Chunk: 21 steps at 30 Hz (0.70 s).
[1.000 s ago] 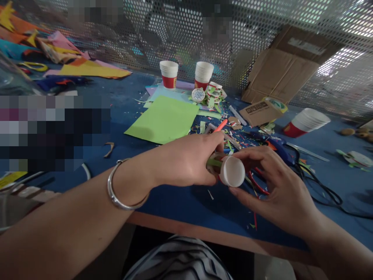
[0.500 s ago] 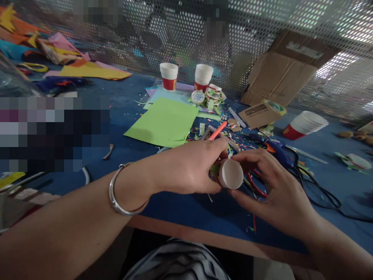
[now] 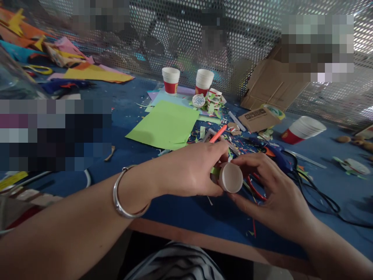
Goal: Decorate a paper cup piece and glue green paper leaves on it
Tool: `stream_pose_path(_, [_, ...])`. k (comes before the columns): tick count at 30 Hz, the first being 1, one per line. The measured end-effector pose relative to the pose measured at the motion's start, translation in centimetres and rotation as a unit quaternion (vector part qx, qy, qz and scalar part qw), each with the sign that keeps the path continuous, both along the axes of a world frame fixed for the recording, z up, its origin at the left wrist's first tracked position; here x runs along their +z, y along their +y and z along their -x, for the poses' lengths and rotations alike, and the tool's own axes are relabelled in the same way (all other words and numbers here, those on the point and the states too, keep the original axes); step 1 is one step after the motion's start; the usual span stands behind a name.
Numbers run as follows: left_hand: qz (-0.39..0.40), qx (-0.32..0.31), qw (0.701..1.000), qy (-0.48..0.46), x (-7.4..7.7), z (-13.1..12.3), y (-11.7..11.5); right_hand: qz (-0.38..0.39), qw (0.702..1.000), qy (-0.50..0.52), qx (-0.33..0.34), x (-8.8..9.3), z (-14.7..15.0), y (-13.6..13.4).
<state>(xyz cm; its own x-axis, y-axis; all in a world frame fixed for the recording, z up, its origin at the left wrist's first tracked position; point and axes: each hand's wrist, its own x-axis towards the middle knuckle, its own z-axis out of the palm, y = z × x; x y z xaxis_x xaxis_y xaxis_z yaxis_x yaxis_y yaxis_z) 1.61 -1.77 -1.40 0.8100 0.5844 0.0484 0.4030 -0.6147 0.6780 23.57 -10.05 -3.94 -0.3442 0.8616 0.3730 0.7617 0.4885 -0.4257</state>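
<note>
A small white paper cup (image 3: 231, 178), its hollow inside turned toward me, is held over the near part of the blue table. My left hand (image 3: 198, 169) is closed around its left side, where a bit of green paper shows. An orange-red marker or stick (image 3: 218, 133) rises just beyond that hand's knuckles; whether the hand touches it cannot be told. From the right, my right hand (image 3: 269, 190) pinches the cup's rim between thumb and fingers. Red-handled scissors (image 3: 256, 188) lie partly hidden behind the right hand.
Green paper sheets (image 3: 167, 122) lie ahead, with paper scraps beside them. Stacked paper cups (image 3: 171, 81) stand at the back, another stack (image 3: 303, 129) leans at right. A blue glue gun (image 3: 276, 155) and its black cord lie right. Cardboard (image 3: 269, 85) rests against the perforated metal screen.
Both hands keep their hold on the cup, which looks very slightly turned, with more green paper showing at its left. The whole view has shifted slightly downward.
</note>
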Motion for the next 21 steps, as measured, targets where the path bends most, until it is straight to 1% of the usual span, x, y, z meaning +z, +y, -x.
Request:
stream_pose_path(5, [-0.01,-0.009,1.0,-0.021,-0.05,-0.03,-0.1,-0.003,1.0,-0.008,0.005,0.01,-0.07,-0.13])
stream_pose_path(13, [-0.025,-0.021,0.999,-0.023,0.09,-0.11,-0.13,-0.002,1.0,-0.013,0.004,0.07,-0.05,0.0])
stream_pose_path(17, [0.009,-0.025,0.999,-0.034,0.16,-0.11,-0.03,-0.002,1.0,-0.01,-0.001,0.09,-0.07,-0.01])
stream_pose_path(21, [0.064,-0.016,0.997,-0.047,0.1,-0.16,-0.06,-0.004,1.0,-0.008,-0.011,0.02,-0.2,0.01])
